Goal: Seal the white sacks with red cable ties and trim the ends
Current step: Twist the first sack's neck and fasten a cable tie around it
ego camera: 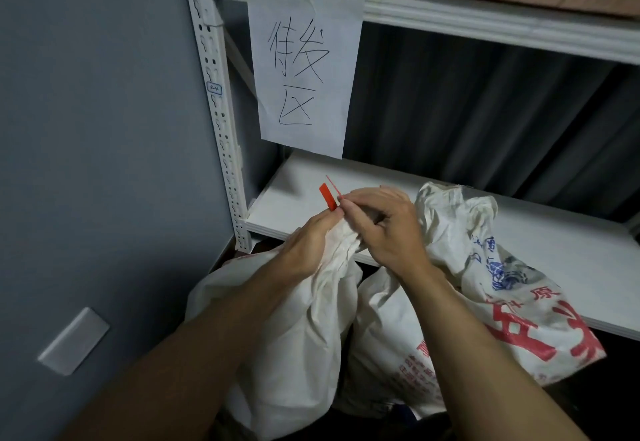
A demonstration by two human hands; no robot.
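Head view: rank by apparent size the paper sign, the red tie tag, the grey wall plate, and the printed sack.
1. Printed sack, partly hidden by the right arm.
2. Paper sign; it hangs farther back, so its true rank against the sack is unsure.
3. Grey wall plate.
4. Red tie tag.

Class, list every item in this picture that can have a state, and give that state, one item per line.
Left sack: neck bunched, gripped.
Red cable tie: at the neck, tail untrimmed.
Left hand: grip on the neck and tie.
Right hand: pinching the tie's tail.
Printed sack: mouth open, untied.
Paper sign: hanging from the shelf.
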